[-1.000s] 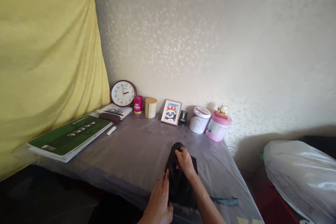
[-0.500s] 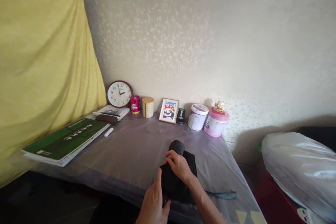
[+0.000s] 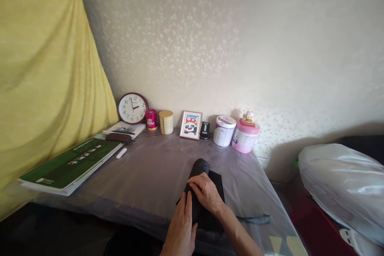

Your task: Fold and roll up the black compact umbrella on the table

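Observation:
A black rolled bundle point(image 3: 199, 167), fabric-like with a rounded far end, lies on the table in front of me. My right hand point(image 3: 207, 194) lies over its upper side, thumb and fingers pinched together on the black material. Along the near left side, my left hand point(image 3: 181, 224) presses close, with its fingers together and its thumb bent round the bundle. A flat black piece point(image 3: 216, 184) shows under the bundle on the right. Whether the two are joined is hidden by my hands. To the right of my forearm rests a thin dark blue-grey strip point(image 3: 256, 219).
At the back of the table point(image 3: 150, 176) stand a clock point(image 3: 133, 108), a magenta tin point(image 3: 151, 120), a yellow canister point(image 3: 166, 122), a panda picture point(image 3: 191, 125), and two tubs, white point(image 3: 223, 132) and pink point(image 3: 244, 136). Left lies a green book point(image 3: 72, 164); right, a plastic-wrapped bulk point(image 3: 339, 184).
The left hand has slid up and inward, its fingers now lying against the bundle and near the right hand. The loose black edge at the left is folded closer in. The view has shifted slightly.

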Action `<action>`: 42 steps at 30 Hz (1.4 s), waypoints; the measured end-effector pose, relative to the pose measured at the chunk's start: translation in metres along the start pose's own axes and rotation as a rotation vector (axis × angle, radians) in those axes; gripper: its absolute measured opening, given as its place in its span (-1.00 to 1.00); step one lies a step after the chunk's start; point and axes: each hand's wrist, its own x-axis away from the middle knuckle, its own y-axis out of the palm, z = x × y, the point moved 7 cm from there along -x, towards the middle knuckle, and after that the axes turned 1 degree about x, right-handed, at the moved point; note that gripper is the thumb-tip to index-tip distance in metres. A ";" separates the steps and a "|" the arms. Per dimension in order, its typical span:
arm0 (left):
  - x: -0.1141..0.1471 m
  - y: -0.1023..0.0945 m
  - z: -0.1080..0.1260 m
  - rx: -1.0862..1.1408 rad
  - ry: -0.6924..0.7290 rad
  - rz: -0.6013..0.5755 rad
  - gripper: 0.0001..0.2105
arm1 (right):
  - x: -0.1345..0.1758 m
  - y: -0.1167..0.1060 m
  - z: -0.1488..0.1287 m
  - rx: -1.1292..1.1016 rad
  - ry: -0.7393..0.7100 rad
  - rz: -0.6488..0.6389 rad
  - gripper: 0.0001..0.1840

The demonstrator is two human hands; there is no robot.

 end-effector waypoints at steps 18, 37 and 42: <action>0.000 0.002 -0.006 0.157 -0.041 -0.062 -0.31 | -0.048 0.011 0.075 0.196 0.097 0.054 -0.68; 0.006 -0.007 0.001 0.234 -0.007 -0.042 -0.26 | 0.032 -0.050 0.125 -0.151 0.575 0.409 -0.66; 0.006 -0.008 0.001 0.247 0.009 -0.002 -0.29 | 0.077 -0.054 0.148 -0.442 0.819 0.397 -0.64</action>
